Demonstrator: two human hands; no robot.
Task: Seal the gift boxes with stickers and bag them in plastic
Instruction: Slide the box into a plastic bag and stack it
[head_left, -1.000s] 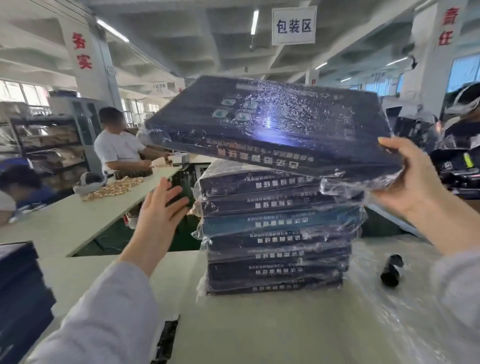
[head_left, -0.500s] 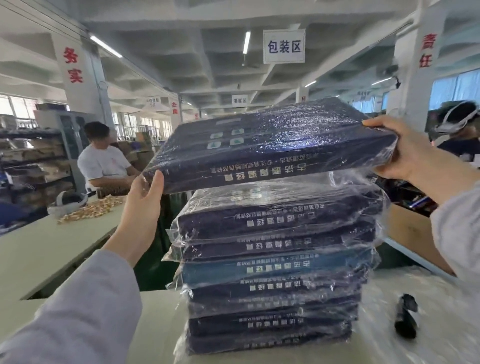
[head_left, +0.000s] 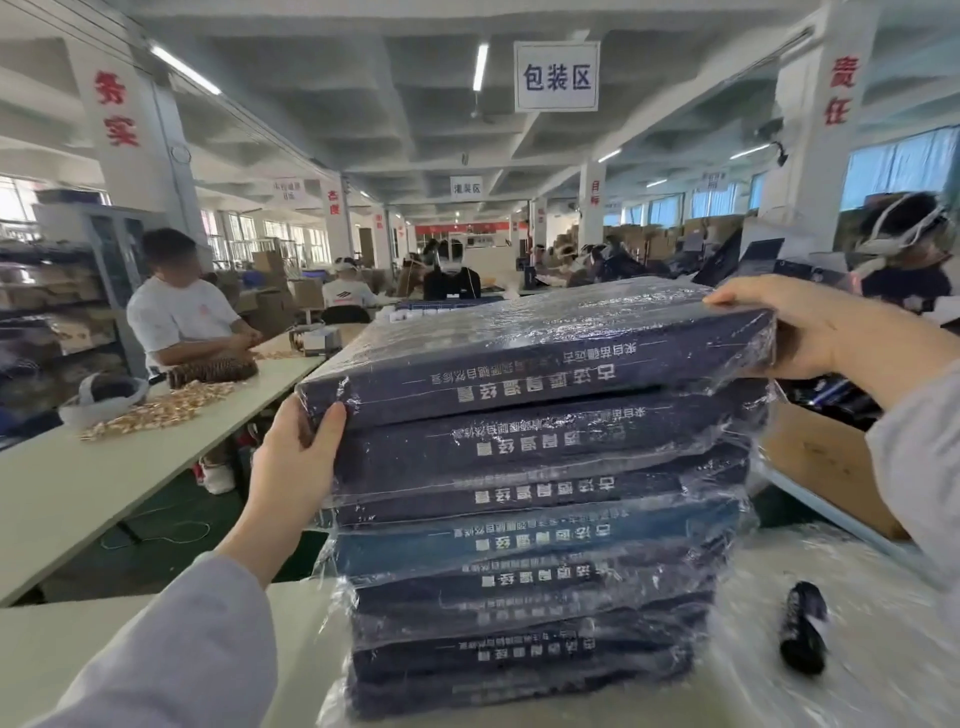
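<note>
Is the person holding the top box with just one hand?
No, the left hand grips the top box at its near left corner and the right hand grips its right end.

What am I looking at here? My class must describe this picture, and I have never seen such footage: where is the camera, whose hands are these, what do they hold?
There is no machine: a person works with bare hands. The picture comes from a camera worn on that person's head, looking forward and down, so both grey-sleeved arms are the wearer's own. The left hand grips the near left corner of the top gift box, and the right hand grips its right end, fingers over the top edge. That dark blue box, wrapped in clear plastic, seems to rest on a stack of bagged gift boxes standing on a white table. Right of the stack lie clear plastic sheeting and a small black object too blurred to name.
</note>
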